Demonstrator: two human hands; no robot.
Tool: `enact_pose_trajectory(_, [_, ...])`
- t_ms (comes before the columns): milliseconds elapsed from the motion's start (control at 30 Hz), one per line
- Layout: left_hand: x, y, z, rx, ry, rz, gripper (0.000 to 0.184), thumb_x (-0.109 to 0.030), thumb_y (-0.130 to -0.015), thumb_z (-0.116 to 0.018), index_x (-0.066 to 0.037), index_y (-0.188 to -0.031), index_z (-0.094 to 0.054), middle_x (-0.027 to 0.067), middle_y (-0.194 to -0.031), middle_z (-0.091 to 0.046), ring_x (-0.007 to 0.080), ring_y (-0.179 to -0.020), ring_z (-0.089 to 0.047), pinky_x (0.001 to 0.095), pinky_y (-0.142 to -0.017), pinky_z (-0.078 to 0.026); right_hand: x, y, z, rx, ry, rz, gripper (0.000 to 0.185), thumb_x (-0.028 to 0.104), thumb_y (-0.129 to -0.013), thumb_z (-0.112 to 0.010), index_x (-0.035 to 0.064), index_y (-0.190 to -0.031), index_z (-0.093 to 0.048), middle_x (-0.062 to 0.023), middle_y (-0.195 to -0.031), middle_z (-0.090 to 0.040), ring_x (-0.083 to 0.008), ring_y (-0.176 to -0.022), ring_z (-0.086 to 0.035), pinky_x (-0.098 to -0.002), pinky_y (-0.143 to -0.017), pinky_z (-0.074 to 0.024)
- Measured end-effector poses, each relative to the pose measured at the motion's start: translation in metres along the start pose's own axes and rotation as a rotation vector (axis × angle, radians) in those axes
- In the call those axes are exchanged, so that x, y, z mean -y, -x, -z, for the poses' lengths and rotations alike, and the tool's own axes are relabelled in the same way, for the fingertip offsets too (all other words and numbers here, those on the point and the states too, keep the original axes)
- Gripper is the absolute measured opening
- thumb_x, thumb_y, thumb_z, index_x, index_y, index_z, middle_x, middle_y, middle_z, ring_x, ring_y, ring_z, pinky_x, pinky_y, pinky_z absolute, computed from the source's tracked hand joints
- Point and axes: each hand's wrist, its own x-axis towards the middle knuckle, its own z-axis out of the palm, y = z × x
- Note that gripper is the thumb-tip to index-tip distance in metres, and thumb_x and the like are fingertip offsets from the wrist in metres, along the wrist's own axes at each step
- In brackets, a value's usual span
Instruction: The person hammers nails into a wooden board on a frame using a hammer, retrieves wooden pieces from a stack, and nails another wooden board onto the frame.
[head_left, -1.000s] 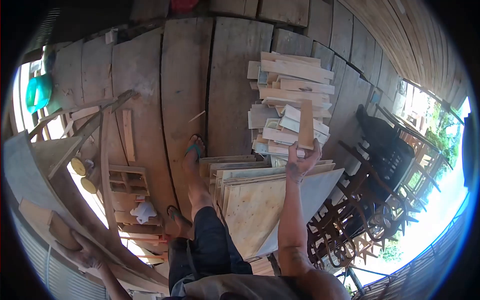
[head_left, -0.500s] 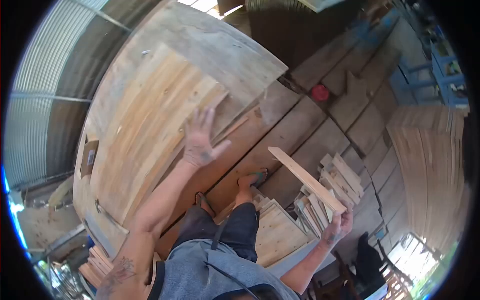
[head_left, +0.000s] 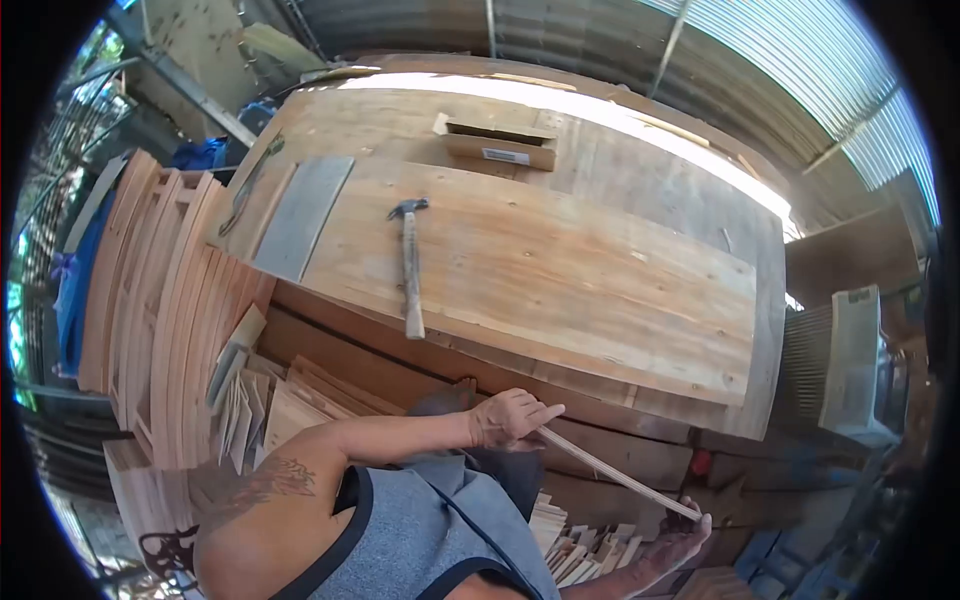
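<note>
A thin wooden slat is held between both hands, in front of the workbench and seen nearly edge-on. At its upper left end is my left hand, fingers closed round it. The lower right end sits in the closed fingers of my right hand. Just beyond my hands, a plywood board lies on the workbench top. A claw hammer with a worn handle rests on the board, its head pointing away from me.
An open cardboard box stands toward the back of the bench. Long timber pieces are stacked at the left. Wood offcuts lie by my body, and a pale plastic crate is at the right. A red object lies on the floor.
My left hand has come from above the board onto the slat's other end. My right hand still holds the slat. The view has turned toward the bench, showing the hammer.
</note>
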Motion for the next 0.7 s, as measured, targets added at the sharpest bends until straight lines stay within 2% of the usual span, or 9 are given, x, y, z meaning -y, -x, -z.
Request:
enact_pose_trajectory(100, [0.016, 0.042, 0.034, -0.057, -0.151, 0.138, 0.078, -0.039, -0.082, -0.081, 0.002, -0.143, -0.055, 0.0131, -0.102, -0.071, 0.0267, -0.09, -0.071, 0.0388, -0.082, -0.055, 0.002, -0.001, -0.094, 0.197, 0.111, -0.002, 0.056, 0.048, -0.096, -0.067, -0.0026, -0.119, -0.068, -0.0152, -0.108, -0.073, -0.0233, -0.091, -0.073, -0.0349, -0.081, -0.0581])
enact_pose_trajectory(133, [0.017, 0.054, 0.043, -0.076, -0.191, 0.2, 0.078, -0.04, -0.082, -0.081, 0.002, -0.143, -0.055, 0.0128, -0.102, -0.071, 0.0263, -0.09, -0.071, 0.0384, -0.081, -0.055, -0.007, -0.011, -0.122, 0.268, 0.176, 0.005, 0.053, 0.051, -0.099, -0.064, 0.0006, -0.114, -0.07, -0.0134, -0.104, -0.074, -0.0213, -0.085, -0.073, -0.0339, -0.068, -0.0549])
enact_pose_trajectory(200, [0.022, 0.073, 0.058, -0.151, -0.242, 0.335, 0.074, -0.037, -0.081, -0.083, 0.001, -0.14, -0.057, 0.0108, -0.101, -0.07, 0.0249, -0.086, -0.069, 0.0377, -0.076, -0.054, -0.002, 0.014, -0.21, 0.344, 0.218, 0.049, 0.05, 0.049, -0.099, -0.068, 0.0002, -0.108, -0.069, -0.0135, -0.1, -0.075, -0.0202, -0.078, -0.073, -0.0299, -0.056, -0.0502])
enact_pose_trajectory(333, [0.039, 0.117, 0.09, -0.347, -0.336, 0.455, 0.073, -0.03, -0.078, -0.086, 0.0, -0.138, -0.056, 0.0102, -0.1, -0.067, 0.025, -0.082, -0.068, 0.0374, -0.07, -0.053, -0.03, 0.02, -0.332, 0.61, 0.282, 0.03, 0.047, 0.046, -0.097, -0.074, 0.0007, -0.098, -0.065, -0.0092, -0.08, -0.067, -0.0193, -0.067, -0.074, -0.0226, -0.044, -0.0391])
enact_pose_trajectory(467, [0.057, 0.167, 0.118, -0.481, -0.358, 0.597, 0.069, -0.024, -0.075, -0.083, -0.005, -0.136, -0.057, 0.008, -0.097, -0.066, 0.0262, -0.078, -0.067, 0.0395, -0.067, -0.054, -0.061, 0.074, -0.446, 0.831, 0.354, 0.093, 0.049, 0.051, -0.094, -0.08, 0.003, -0.094, -0.067, -0.0075, -0.08, -0.069, -0.0117, -0.056, -0.064, -0.0234, -0.047, -0.041])
enact_pose_trajectory(500, [0.063, 0.18, 0.129, -0.522, -0.342, 0.641, 0.068, -0.022, -0.075, -0.083, -0.004, -0.136, -0.059, 0.0106, -0.1, -0.067, 0.0285, -0.08, -0.07, 0.0402, -0.068, -0.058, -0.076, 0.088, -0.471, 0.898, 0.356, 0.114, 0.051, 0.051, -0.095, -0.078, 0.0012, -0.099, -0.07, -0.0068, -0.08, -0.07, -0.01, -0.059, -0.064, -0.0234, -0.051, -0.044])
enact_pose_trajectory(600, [0.088, 0.221, 0.169, -0.688, -0.339, 0.77, 0.07, -0.021, -0.074, -0.085, -0.002, -0.137, -0.06, 0.0146, -0.108, -0.07, 0.0315, -0.088, -0.072, 0.041, -0.076, -0.062, -0.113, 0.175, -0.538, 1.014, 0.269, 0.106, 0.075, 0.051, -0.098, -0.074, -0.0089, -0.14, -0.056, -0.0189, -0.13, -0.066, -0.0222, -0.101, -0.072, -0.0289, -0.071, -0.0548])
enact_pose_trajectory(633, [0.103, 0.242, 0.179, -0.716, -0.317, 0.826, 0.074, -0.022, -0.075, -0.087, 0.0, -0.14, -0.059, 0.0191, -0.116, -0.07, 0.0347, -0.099, -0.073, 0.042, -0.089, -0.061, -0.141, 0.194, -0.557, 1.015, 0.358, 0.204, 0.074, 0.05, -0.099, -0.074, -0.0073, -0.142, -0.056, -0.0196, -0.134, -0.065, -0.0252, -0.111, -0.069, -0.0331, -0.076, -0.0558])
enact_pose_trajectory(700, [0.132, 0.281, 0.215, -0.788, -0.231, 0.905, 0.077, -0.02, -0.075, -0.088, 0.002, -0.142, -0.057, 0.021, -0.119, -0.07, 0.0355, -0.104, -0.072, 0.0416, -0.094, -0.059, -0.183, 0.241, -0.584, 1.06, 0.467, 0.236, 0.078, 0.051, -0.098, -0.075, -0.0075, -0.145, -0.053, -0.0219, -0.141, -0.063, -0.0311, -0.126, -0.064, -0.04, -0.097, -0.0541])
